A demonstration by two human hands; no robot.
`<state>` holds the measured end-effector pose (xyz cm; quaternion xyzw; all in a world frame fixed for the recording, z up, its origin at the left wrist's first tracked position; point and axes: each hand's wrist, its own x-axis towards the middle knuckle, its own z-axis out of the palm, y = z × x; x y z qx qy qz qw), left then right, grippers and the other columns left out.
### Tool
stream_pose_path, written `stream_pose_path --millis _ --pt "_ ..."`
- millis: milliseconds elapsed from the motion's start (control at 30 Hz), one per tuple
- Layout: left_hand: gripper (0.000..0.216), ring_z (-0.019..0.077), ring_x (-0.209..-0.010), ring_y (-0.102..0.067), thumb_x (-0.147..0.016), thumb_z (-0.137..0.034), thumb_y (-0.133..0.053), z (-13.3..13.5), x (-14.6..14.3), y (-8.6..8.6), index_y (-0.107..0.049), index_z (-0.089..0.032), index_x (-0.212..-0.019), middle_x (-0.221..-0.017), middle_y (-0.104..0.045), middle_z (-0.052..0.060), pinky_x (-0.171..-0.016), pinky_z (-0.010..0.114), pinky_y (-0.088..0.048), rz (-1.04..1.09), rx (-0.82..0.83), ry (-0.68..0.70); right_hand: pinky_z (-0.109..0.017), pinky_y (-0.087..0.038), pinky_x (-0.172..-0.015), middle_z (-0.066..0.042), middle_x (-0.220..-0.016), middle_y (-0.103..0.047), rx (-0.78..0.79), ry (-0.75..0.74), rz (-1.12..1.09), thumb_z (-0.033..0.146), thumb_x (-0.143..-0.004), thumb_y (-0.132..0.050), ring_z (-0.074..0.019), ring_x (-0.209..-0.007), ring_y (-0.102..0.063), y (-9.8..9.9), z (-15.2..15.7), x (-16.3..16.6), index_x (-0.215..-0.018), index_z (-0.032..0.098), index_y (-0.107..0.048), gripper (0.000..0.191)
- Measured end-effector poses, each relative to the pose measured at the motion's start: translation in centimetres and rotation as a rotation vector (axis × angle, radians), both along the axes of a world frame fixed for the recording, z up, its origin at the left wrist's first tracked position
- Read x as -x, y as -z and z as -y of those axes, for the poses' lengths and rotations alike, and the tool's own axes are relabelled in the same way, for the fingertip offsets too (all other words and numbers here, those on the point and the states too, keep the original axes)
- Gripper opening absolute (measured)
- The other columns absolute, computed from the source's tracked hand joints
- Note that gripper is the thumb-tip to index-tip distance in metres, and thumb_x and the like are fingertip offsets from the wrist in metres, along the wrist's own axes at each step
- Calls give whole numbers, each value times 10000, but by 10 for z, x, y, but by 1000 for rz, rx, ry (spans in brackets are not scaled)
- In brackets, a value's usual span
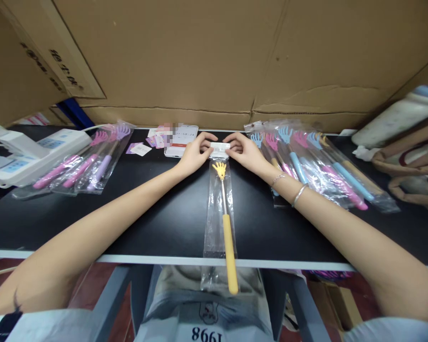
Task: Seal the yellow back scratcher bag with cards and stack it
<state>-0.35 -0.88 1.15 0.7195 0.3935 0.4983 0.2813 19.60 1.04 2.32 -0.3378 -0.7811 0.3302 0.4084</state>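
A yellow back scratcher (226,223) with a hand-shaped head lies in a clear plastic sleeve (214,228) on the black table (157,223), its handle hanging over the near edge. My left hand (196,153) and my right hand (243,150) both pinch the white header flap (220,149) at the sleeve's far end, one on each side. My right wrist wears two thin bracelets.
Bagged pink and purple scratchers (89,164) lie left, beside a white machine (32,154). A pile of bagged blue, pink and tan scratchers (317,166) lies right. A phone (180,140) and small cards sit behind. Cardboard boxes (235,57) wall the back; bags (406,156) at far right.
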Motion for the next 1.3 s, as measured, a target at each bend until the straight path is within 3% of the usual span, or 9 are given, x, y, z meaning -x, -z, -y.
stream_pose_path --millis 567,833,1033,1300 --pt "218 107 -777 -648 -817 -111 -555 4 -1 -4 -571 -159 -1029 -971 -683 40 -649 195 -522 -6 54 8 -271 -493 -690 -3 -802 -645 -44 2 23 127 -763 -596 -124 -690 -595 1 0 -1 -956 203 -554 211" --pt "192 124 -909 -671 -816 -94 -547 5 -1 -8 -611 -145 -990 -1051 -705 56 -817 230 -533 -45 2 27 -281 -489 -702 -30 -846 -672 -54 18 43 93 -733 -555 -135 -719 -605 -3 4 1 -928 176 -597 217" --pt "194 111 -810 -647 -844 -133 -542 6 -1 -8 -618 -155 -1021 -1012 -705 46 -727 218 -519 -90 11 -15 -287 -497 -746 -40 -919 -677 -70 30 32 92 -754 -535 -147 -792 -622 0 2 2 -962 181 -602 236" --pt "170 125 -879 -646 -842 -164 -572 5 -1 -7 -615 -149 -1006 -1030 -705 55 -789 233 -522 -86 -1 -6 -278 -489 -719 -24 -879 -657 -29 1 32 83 -750 -560 -140 -757 -611 -1 2 1 -964 183 -583 237"
